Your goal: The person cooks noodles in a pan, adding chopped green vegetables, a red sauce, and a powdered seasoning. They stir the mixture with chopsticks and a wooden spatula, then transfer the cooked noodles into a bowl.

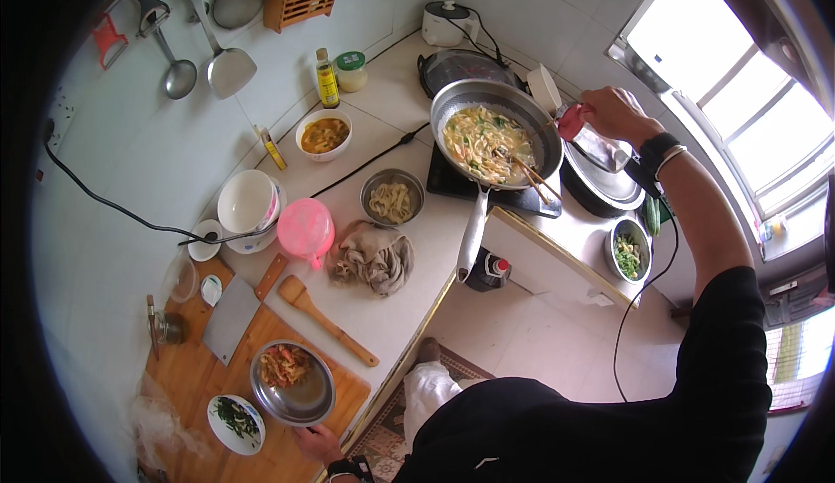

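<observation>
My right hand (610, 112) is closed on a small red-topped packet (573, 123) beside the right rim of a wok (548, 150). Noodles with greens in broth (486, 140) fill the wok, and wooden chopsticks (538, 179) lean inside it. The wok stands on a black induction cooker (450, 176), its handle pointing towards me. At the bottom, my left hand (318, 442) touches the near rim of a steel bowl (313, 405) on the cutting board; reddish shredded food (285, 365) lies in that bowl. Whether the fingers grip the rim is hard to see.
A cleaver (231, 320) and a bowl of chopped greens (236, 418) lie on the cutting board (196, 378). Nearby are a wooden spatula (329, 320), a crumpled cloth (375, 258), a pink container (305, 228) and a steel bowl of noodles (392, 199). A black cable (372, 163) crosses the counter.
</observation>
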`<action>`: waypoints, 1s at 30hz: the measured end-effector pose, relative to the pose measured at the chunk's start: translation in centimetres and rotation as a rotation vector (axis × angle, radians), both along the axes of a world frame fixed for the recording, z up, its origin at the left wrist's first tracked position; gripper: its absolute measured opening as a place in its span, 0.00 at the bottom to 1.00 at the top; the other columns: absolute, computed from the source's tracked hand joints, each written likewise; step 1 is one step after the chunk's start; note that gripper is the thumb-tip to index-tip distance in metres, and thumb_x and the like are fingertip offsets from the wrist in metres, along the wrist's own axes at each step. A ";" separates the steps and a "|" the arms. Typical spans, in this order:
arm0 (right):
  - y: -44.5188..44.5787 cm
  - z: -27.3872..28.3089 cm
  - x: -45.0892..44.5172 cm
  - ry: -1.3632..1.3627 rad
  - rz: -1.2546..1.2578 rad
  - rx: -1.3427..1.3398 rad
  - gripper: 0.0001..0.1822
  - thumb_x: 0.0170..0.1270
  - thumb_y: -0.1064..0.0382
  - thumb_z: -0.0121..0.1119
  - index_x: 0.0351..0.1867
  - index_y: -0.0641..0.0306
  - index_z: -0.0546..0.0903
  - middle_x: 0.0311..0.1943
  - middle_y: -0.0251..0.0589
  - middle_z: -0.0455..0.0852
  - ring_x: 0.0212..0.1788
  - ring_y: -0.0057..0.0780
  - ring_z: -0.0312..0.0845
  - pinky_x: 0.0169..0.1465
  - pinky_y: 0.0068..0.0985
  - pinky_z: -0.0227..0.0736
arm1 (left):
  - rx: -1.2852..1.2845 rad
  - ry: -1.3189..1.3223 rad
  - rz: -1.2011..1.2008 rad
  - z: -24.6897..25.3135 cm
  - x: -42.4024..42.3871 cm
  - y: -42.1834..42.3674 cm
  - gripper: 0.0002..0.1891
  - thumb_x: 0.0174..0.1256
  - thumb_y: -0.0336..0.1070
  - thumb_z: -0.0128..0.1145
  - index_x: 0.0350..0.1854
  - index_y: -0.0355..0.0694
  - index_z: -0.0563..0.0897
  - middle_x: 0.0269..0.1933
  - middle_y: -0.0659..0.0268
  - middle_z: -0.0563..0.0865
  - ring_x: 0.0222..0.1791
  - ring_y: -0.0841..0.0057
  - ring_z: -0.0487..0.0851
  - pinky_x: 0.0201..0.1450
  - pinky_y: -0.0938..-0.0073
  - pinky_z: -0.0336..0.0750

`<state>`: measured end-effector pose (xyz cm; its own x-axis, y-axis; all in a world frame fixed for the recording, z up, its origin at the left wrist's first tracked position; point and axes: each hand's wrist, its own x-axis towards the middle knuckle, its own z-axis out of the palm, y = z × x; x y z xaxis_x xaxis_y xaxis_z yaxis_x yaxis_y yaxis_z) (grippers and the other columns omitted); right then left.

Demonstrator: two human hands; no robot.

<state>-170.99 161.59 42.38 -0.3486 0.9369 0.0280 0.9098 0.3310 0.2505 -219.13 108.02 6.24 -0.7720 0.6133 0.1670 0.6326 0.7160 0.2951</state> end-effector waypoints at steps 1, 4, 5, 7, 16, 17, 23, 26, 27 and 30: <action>-0.8 0.1 0.4 0.076 -0.038 0.001 0.09 0.56 0.61 0.57 0.30 0.65 0.81 0.27 0.49 0.84 0.34 0.45 0.82 0.39 0.37 0.74 | 0.007 -0.002 0.005 0.2 0.1 -0.2 0.17 0.60 0.39 0.50 0.49 0.36 0.76 0.47 0.49 0.80 0.46 0.48 0.78 0.45 0.52 0.73; -2.2 -1.5 3.9 0.370 -0.085 0.095 0.11 0.58 0.57 0.59 0.32 0.63 0.82 0.26 0.47 0.83 0.30 0.43 0.81 0.35 0.35 0.73 | -0.021 0.016 0.010 -0.7 -0.3 -1.1 0.17 0.60 0.38 0.50 0.49 0.36 0.76 0.47 0.49 0.80 0.45 0.49 0.78 0.44 0.52 0.73; -2.9 -2.3 5.5 0.416 -0.058 0.144 0.12 0.59 0.56 0.60 0.34 0.63 0.83 0.25 0.47 0.83 0.28 0.42 0.80 0.33 0.33 0.73 | -0.015 -0.009 0.041 0.7 0.4 -0.2 0.14 0.60 0.36 0.51 0.47 0.37 0.77 0.45 0.49 0.81 0.43 0.49 0.79 0.43 0.53 0.73; -4.7 -3.2 7.9 0.591 -0.097 0.200 0.12 0.61 0.56 0.60 0.32 0.65 0.82 0.22 0.44 0.81 0.25 0.35 0.79 0.31 0.31 0.73 | 0.137 -0.029 -0.036 0.0 0.6 -0.1 0.12 0.60 0.35 0.52 0.45 0.38 0.78 0.43 0.50 0.82 0.42 0.50 0.80 0.42 0.54 0.74; -26.3 -9.9 12.4 1.276 -0.276 0.016 0.10 0.71 0.59 0.55 0.35 0.62 0.78 0.22 0.27 0.77 0.23 0.11 0.71 0.27 0.12 0.68 | -0.008 0.094 0.060 -1.0 1.6 -1.1 0.13 0.61 0.43 0.50 0.41 0.44 0.82 0.38 0.55 0.84 0.37 0.53 0.81 0.36 0.53 0.73; -28.7 -11.1 12.9 1.281 -0.266 -0.064 0.09 0.71 0.60 0.54 0.37 0.63 0.78 0.23 0.28 0.78 0.24 0.12 0.73 0.28 0.11 0.68 | -0.033 0.121 0.064 -1.5 1.7 -0.8 0.13 0.60 0.44 0.49 0.40 0.43 0.81 0.38 0.55 0.84 0.37 0.53 0.81 0.36 0.52 0.73; -39.3 -25.8 11.7 1.323 -0.365 -0.373 0.04 0.67 0.69 0.56 0.40 0.67 0.78 0.27 0.35 0.84 0.30 0.18 0.81 0.31 0.16 0.73 | -0.064 0.172 -0.008 -2.2 3.8 0.5 0.14 0.59 0.42 0.47 0.35 0.39 0.81 0.37 0.53 0.83 0.36 0.52 0.80 0.35 0.50 0.72; -42.3 -35.0 8.8 1.098 -0.434 -0.475 0.04 0.61 0.70 0.62 0.34 0.66 0.79 0.25 0.41 0.84 0.29 0.24 0.82 0.32 0.25 0.75 | 0.018 0.128 -0.092 -4.9 3.0 1.1 0.15 0.59 0.41 0.47 0.32 0.34 0.81 0.36 0.50 0.83 0.36 0.51 0.79 0.36 0.50 0.72; -42.9 -38.1 7.5 1.031 -0.376 -0.444 0.05 0.59 0.67 0.64 0.33 0.65 0.79 0.25 0.46 0.83 0.27 0.32 0.82 0.32 0.31 0.75 | -0.008 0.113 -0.099 -5.3 3.2 1.3 0.16 0.58 0.40 0.46 0.31 0.31 0.80 0.34 0.47 0.82 0.34 0.49 0.78 0.36 0.52 0.71; -44.2 -47.0 2.5 1.025 -0.394 -0.514 0.09 0.59 0.61 0.62 0.28 0.62 0.77 0.24 0.51 0.81 0.27 0.49 0.79 0.32 0.39 0.73 | -0.057 0.002 -0.036 -5.7 5.1 3.0 0.16 0.59 0.40 0.45 0.30 0.29 0.79 0.34 0.44 0.82 0.33 0.49 0.77 0.36 0.55 0.70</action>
